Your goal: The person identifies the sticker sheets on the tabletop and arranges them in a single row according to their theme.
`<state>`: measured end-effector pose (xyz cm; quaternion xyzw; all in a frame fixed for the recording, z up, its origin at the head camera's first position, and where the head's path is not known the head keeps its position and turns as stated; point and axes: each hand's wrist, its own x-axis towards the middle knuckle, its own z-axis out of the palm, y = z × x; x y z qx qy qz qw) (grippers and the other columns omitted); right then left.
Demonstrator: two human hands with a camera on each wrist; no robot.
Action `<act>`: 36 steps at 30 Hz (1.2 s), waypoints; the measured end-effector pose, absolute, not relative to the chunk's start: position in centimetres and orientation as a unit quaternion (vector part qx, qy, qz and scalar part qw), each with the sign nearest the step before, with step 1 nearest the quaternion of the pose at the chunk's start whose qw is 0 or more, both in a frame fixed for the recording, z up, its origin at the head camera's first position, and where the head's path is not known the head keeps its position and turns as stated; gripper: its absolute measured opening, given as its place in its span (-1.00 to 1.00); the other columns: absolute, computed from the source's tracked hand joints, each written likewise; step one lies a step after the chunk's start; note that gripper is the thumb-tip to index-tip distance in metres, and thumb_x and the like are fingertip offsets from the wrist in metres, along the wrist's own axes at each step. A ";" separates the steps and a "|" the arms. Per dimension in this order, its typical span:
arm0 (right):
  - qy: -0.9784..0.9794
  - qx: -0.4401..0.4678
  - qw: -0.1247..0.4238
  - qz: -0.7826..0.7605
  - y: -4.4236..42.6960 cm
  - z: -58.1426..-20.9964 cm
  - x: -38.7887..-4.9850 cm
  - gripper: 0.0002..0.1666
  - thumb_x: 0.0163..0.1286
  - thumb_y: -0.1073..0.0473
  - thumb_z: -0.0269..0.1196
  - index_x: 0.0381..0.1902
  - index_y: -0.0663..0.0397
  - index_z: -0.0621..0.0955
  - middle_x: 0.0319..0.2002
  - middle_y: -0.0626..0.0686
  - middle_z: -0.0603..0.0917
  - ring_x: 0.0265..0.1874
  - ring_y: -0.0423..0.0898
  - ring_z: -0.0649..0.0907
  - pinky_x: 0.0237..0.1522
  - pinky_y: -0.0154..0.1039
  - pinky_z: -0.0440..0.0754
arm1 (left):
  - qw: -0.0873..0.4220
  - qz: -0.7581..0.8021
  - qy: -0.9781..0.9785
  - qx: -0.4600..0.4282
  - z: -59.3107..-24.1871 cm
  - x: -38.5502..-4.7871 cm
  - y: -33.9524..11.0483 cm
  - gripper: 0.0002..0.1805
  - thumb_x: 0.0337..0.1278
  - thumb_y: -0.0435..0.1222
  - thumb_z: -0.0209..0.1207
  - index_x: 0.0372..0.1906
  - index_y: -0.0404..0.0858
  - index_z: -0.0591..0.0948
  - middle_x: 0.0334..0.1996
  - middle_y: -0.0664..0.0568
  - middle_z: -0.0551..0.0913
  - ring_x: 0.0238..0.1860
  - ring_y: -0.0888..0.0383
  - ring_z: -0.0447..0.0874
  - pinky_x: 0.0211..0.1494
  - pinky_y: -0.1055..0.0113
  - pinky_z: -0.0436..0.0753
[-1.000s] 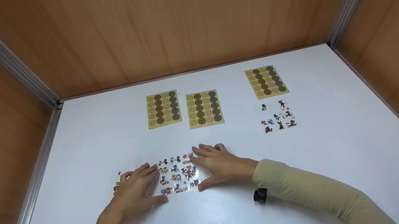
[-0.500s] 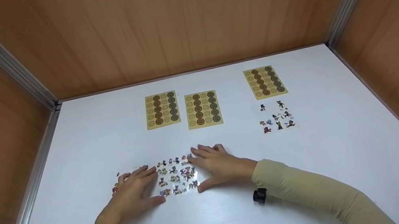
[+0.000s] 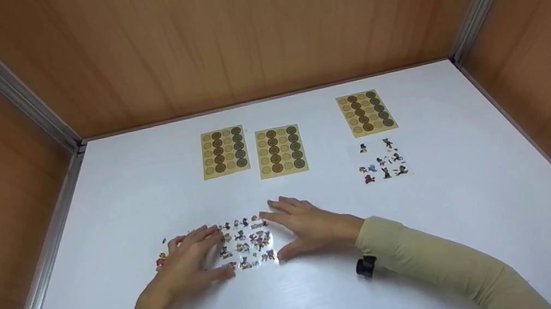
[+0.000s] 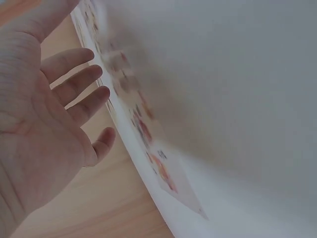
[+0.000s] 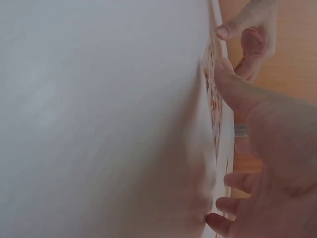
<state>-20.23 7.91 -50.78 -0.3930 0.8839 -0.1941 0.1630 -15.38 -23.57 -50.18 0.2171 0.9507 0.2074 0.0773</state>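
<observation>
Near the middle front of the white table lies a clear sticker sheet [image 3: 244, 247] with small cartoon figures. My left hand [image 3: 186, 262] is spread over a second sticker sheet [image 3: 161, 261] beside it, hiding most of that one; its fingertips and thumb reach the first sheet's left side. At the first sheet's right edge is my right hand [image 3: 314, 227], thumb apart from the fingers and pointing left. In the left wrist view the fingers [image 4: 81, 91] are loosely bent with nothing gripped. The right wrist view shows the thumb [image 5: 233, 87] by the sheet's edge; contact cannot be told.
Farther back lie three tan sheets of round coin pictures: a left one [image 3: 224, 152], a middle one [image 3: 281, 151] and a right one [image 3: 367, 113]. Another clear sticker sheet [image 3: 383, 160] lies below the right one. Wooden panels [image 3: 256, 30] enclose the table.
Both hands have shifted slightly to the right, the right hand drawing back a little from the first sticker sheet's edge. The sheets look much the same.
</observation>
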 end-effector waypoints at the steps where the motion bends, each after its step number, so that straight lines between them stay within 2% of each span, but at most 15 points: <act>1: 0.882 -0.391 0.164 -0.204 8.4 -50.6 -20.3 0.21 0.24 -0.39 0.35 0.65 -0.16 0.05 0.62 0.16 -0.03 0.58 0.18 -0.05 0.52 0.24 -0.05 | 0.078 0.211 0.950 0.217 -50.0 -15.5 -23.3 -0.15 0.01 0.11 0.46 0.35 -0.25 0.54 0.45 -0.10 0.40 0.49 -0.14 0.22 0.45 -0.23 0.11; 7: 0.885 -0.369 0.140 -0.248 13.2 -49.0 -21.5 0.11 0.28 -0.24 0.39 0.63 -0.14 0.12 0.60 0.15 0.07 0.57 0.14 0.02 0.50 0.22 0.06 | 0.078 0.240 0.939 0.232 -48.6 -16.9 -20.8 -0.28 0.19 -0.02 0.40 0.39 -0.25 0.51 0.44 -0.14 0.39 0.47 -0.14 0.25 0.46 -0.17 0.19; 11: 0.896 -0.342 0.111 -0.262 17.5 -48.0 -22.8 0.02 0.35 -0.12 0.38 0.61 -0.02 0.17 0.57 0.20 0.14 0.54 0.18 0.12 0.49 0.24 0.12 | 0.099 0.257 0.929 0.247 -47.4 -18.6 -17.4 -0.29 0.31 -0.03 0.31 0.45 -0.23 0.43 0.47 -0.14 0.34 0.48 -0.13 0.25 0.52 -0.11 0.24; 17: 0.914 -0.274 0.106 -0.280 24.5 -47.2 -25.2 -0.03 0.41 0.00 0.36 0.59 0.14 0.17 0.55 0.31 0.15 0.52 0.27 0.13 0.51 0.26 0.06 | 0.115 0.255 0.912 0.298 -46.0 -22.0 -10.7 -0.27 0.38 -0.02 0.23 0.52 -0.21 0.32 0.50 -0.15 0.29 0.49 -0.10 0.23 0.53 -0.03 0.23; 23: 0.923 -0.210 0.128 -0.296 31.5 -47.9 -27.3 0.03 0.44 -0.06 0.32 0.58 0.30 0.08 0.53 0.42 0.07 0.51 0.37 0.06 0.49 0.34 -0.01 | 0.145 0.263 0.905 0.300 -46.3 -24.0 -4.7 -0.23 0.37 -0.03 0.24 0.55 -0.19 0.28 0.53 -0.14 0.24 0.53 -0.07 0.16 0.56 0.06 0.20; 27: 0.931 -0.187 0.148 -0.275 35.0 -48.7 -27.6 0.16 0.36 -0.17 0.37 0.60 0.27 0.04 0.56 0.42 -0.03 0.53 0.41 -0.07 0.48 0.38 -0.16 | 0.169 0.240 0.911 0.289 -47.4 -24.7 -1.0 -0.15 0.33 0.01 0.28 0.59 -0.14 0.21 0.58 -0.08 0.13 0.60 0.01 -0.04 0.59 0.15 0.09; 31: 0.939 -0.174 0.167 -0.244 36.8 -49.7 -27.6 0.27 0.27 -0.25 0.41 0.62 0.22 0.00 0.58 0.40 -0.11 0.53 0.42 -0.15 0.48 0.39 -0.25 | 0.190 0.228 0.911 0.287 -48.5 -25.4 2.1 -0.01 0.26 0.07 0.31 0.63 -0.14 0.08 0.63 -0.07 -0.03 0.62 0.04 -0.26 0.61 0.17 -0.07; 36: 0.941 -0.167 0.184 -0.231 37.4 -50.6 -27.5 0.36 0.19 -0.26 0.47 0.63 0.21 -0.03 0.60 0.35 -0.17 0.54 0.40 -0.24 0.47 0.40 -0.29 | 0.196 0.207 0.912 0.293 -49.9 -26.1 4.8 0.18 0.16 0.15 0.34 0.64 -0.24 -0.07 0.63 -0.11 -0.17 0.62 0.04 -0.36 0.61 0.15 -0.25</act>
